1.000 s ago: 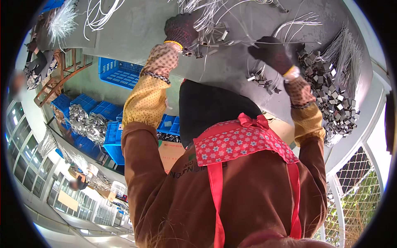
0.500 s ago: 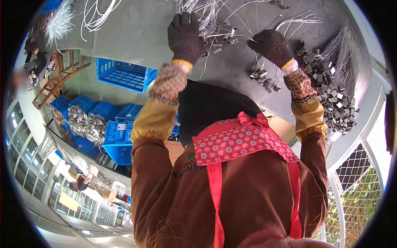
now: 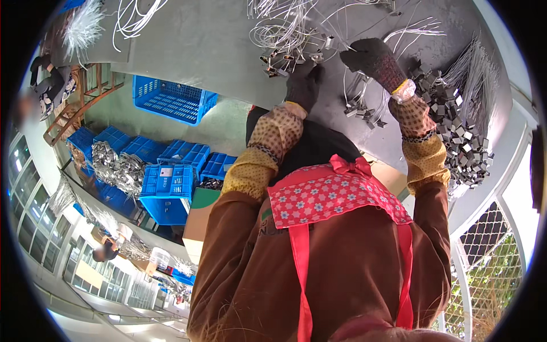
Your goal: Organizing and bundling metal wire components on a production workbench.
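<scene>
Dark knit gloves cover both my hands over a grey metal tabletop. My left hand is at the near side of a small group of shiny metal clips, fingers curled together; whatever they may hold is hidden. To its right, my right hand is closed in a pinch on a thin white wire running up toward the far edge. Beyond the clips lies a tangle of looped white wires. Several small metal clips with wires lie just below my right hand.
A big heap of square metal clips and a bundle of straight wires lie at the right. More wire coils are at the far left. Below the table's left side stand a blue crate and several stacked crates. A person sits at far left.
My left hand has come back from the wire tangle, down and to the right, nearer my right hand, uncovering looped wires and clips. My right hand has barely moved.
</scene>
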Motion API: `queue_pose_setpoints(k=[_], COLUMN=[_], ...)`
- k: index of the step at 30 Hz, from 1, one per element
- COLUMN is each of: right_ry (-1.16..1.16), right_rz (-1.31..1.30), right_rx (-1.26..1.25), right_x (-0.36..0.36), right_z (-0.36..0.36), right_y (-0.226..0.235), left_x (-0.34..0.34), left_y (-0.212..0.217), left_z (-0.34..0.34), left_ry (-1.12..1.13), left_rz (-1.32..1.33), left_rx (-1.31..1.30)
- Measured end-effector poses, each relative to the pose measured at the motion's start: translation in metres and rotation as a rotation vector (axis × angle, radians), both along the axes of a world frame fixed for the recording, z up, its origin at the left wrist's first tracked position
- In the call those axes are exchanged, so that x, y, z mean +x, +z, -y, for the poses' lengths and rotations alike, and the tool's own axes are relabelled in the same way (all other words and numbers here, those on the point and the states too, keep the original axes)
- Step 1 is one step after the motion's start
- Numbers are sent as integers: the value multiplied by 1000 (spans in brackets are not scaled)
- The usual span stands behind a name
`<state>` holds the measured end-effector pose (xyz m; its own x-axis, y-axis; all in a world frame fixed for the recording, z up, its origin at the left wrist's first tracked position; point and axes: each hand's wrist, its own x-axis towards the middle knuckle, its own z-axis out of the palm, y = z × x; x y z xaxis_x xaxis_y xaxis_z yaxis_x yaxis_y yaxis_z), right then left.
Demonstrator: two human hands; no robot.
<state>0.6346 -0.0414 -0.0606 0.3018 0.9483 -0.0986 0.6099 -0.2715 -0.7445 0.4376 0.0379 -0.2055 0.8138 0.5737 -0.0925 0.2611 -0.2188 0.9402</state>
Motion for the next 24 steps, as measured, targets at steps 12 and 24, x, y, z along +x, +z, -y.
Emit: queue_pose_setpoints(k=[12, 24], right_ry=[60, 234], right_rz=[585, 410], right_rx=[-126, 171], right_x=[-14, 15], right_z=[4, 2], right_y=[-13, -5], left_x=[-27, 14], left_y=[-23, 11], left_z=[-38, -17], left_ry=[447, 781], left_rz=[160, 449], left_rx=[-1300, -1677])
